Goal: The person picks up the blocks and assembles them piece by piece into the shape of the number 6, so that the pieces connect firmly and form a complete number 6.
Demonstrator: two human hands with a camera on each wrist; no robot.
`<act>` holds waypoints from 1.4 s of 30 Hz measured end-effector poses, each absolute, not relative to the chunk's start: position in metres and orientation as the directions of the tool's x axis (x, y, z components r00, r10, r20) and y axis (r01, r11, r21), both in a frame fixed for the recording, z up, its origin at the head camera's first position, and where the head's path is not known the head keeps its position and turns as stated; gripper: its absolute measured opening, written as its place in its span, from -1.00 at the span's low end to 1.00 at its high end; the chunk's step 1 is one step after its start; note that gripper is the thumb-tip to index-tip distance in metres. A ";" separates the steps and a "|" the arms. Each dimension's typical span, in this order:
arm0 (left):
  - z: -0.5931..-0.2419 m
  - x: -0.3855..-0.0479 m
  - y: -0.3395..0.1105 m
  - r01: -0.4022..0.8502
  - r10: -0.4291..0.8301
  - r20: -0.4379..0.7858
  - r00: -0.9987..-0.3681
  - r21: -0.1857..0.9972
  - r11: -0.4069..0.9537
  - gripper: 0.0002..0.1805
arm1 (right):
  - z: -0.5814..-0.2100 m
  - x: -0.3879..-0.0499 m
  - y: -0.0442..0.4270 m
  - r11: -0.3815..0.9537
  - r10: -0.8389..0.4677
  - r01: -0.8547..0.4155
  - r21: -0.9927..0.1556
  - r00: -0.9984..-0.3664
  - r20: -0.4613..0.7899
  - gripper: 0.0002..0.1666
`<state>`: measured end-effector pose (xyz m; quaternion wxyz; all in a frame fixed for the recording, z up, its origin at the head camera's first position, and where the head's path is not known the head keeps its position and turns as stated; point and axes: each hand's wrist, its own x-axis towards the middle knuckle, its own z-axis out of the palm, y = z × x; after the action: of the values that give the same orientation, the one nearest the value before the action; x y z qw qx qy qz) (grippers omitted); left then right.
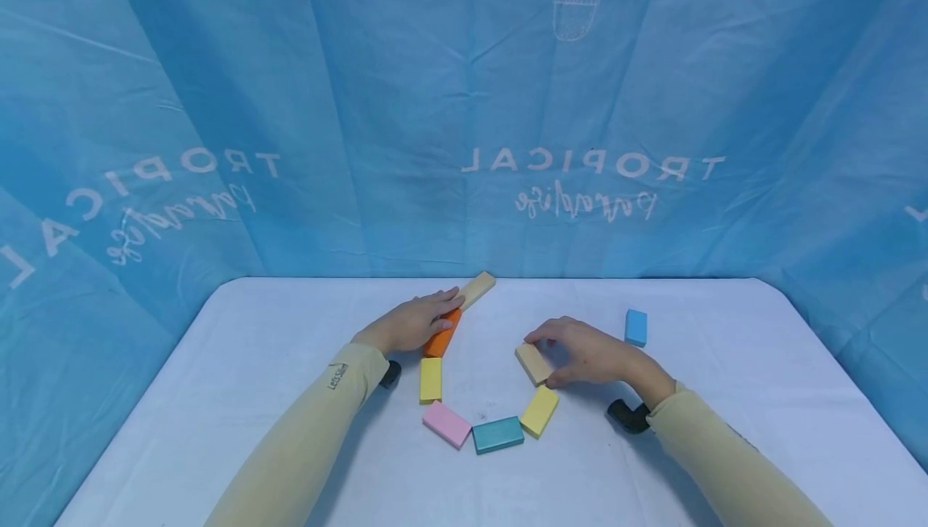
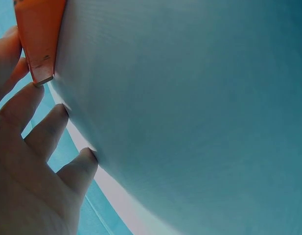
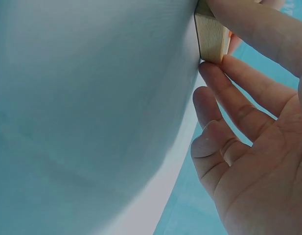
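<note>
— Left hand [image 1: 413, 321]: what is it doing?

— Holding the orange block [image 1: 440, 342], thumb and fingers close about its far part. Left wrist view agrees: fingertips at the block's end, the other fingertips down by the white table [image 1: 580, 479].

— Anything beyond it?

— Long pale block [image 1: 479, 288], lying slantwise near the table's far edge. Left fingertips reach its near end; cannot tell whether they press on it.

— Right hand, noted?

— Right hand [image 1: 590, 350] pinches the short pale block [image 1: 532, 364], thumb at the near end, a finger at the far end. Right wrist view: remaining fingers bent, off the block.

— Position of the held blocks?

— Both on the table, one on each arm of a U-shaped row with its gap on the far side. From the orange block round: left yellow block [image 1: 431, 381], pink block [image 1: 446, 425], teal block [image 1: 497, 435], right yellow block [image 1: 540, 412], short pale block. Neighbours touching or nearly so; cannot tell which at every joint.

— Outliers?

— Blue block [image 1: 635, 327], well apart from the row, beyond the right hand.

— Backdrop?

— Blue curtain [image 1: 406, 108], lettering mirrored.
</note>
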<state>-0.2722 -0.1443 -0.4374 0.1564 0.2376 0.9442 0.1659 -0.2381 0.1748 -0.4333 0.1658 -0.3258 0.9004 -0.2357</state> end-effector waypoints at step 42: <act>-0.438 -0.274 -0.144 0.405 0.508 -0.212 -0.835 0.388 0.828 -0.39 | -0.431 -0.136 0.151 0.885 -0.339 -0.289 -0.365 -0.937 -0.080 -0.08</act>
<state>-0.2737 -0.1443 -0.4379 0.1551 0.2421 0.9433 0.1658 -0.1365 0.1512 -0.4306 0.0710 -0.1623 0.9682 -0.1766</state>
